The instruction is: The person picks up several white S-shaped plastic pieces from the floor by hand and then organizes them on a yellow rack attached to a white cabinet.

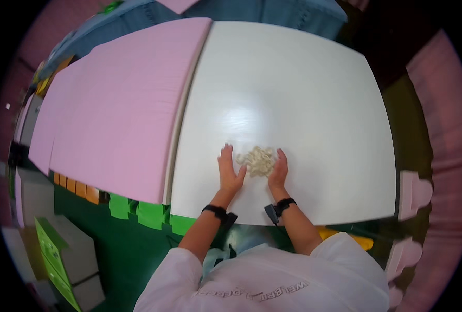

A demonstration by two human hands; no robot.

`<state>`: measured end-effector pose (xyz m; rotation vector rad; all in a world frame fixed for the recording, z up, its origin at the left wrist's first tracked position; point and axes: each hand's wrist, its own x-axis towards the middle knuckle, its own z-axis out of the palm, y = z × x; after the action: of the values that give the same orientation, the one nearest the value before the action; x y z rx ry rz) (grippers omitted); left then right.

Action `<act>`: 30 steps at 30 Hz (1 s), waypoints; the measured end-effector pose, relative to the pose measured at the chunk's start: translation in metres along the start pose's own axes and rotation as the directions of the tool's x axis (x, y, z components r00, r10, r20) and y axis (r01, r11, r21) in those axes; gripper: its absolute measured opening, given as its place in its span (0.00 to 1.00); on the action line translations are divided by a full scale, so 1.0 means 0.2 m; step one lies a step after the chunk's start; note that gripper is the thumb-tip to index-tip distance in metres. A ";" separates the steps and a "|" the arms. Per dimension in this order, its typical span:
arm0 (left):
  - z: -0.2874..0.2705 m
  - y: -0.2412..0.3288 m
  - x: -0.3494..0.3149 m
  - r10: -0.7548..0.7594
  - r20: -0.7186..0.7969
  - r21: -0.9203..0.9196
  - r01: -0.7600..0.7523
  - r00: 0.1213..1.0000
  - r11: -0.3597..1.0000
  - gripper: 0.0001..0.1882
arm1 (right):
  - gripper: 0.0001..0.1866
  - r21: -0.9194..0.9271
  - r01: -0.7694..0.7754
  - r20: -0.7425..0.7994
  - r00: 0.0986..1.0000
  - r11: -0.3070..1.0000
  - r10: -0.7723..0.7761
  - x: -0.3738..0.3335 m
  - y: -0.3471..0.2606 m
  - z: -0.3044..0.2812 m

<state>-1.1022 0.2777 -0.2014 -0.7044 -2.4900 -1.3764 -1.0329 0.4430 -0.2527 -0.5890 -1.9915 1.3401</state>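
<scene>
A small heap of cream-coloured, curled pieces [259, 160] lies on the white table [293, 88]; what they are made of is too small to tell. To its left, my left hand [230, 169] is held with fingers stretched and thumb spread, the thumb near the heap's edge. My right hand [279, 170] stands on edge against the heap's right side, its fingers extended and nothing gripped. The two palms face each other with the heap between them. Each wrist wears a black band with a small dark device.
A pink-covered table [116, 104] adjoins the white one on the left. Green chairs [150, 214] and a yellow seat [348, 238] stand along the near edge, pink chairs [414, 195] at the right. Blue-draped furniture [241, 10] is at the back. A green-fronted cabinet [56, 265] stands lower left.
</scene>
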 end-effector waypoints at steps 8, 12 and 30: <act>-1.13 -0.48 -0.81 -0.354 -0.391 -0.034 0.371 0.850 0.928 0.24 | 0.26 0.295 -0.134 0.075 0.990 0.946 0.117 -0.09 0.27 0.05; -1.83 -0.60 -1.43 -0.513 -0.630 -0.250 0.473 0.583 0.845 0.19 | 0.25 -0.162 -0.105 -0.339 0.940 0.981 0.044 0.11 0.50 -0.29; -2.95 -0.30 -4.67 -0.210 -0.618 -0.701 0.410 -0.758 0.583 0.09 | 0.21 0.228 0.231 0.574 0.752 0.946 -0.323 -2.69 -1.52 2.53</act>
<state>-0.3521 -0.5310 -0.3004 1.6451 -0.8102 -0.8402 -1.0373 -0.3554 -0.2468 0.2570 -2.3241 1.5901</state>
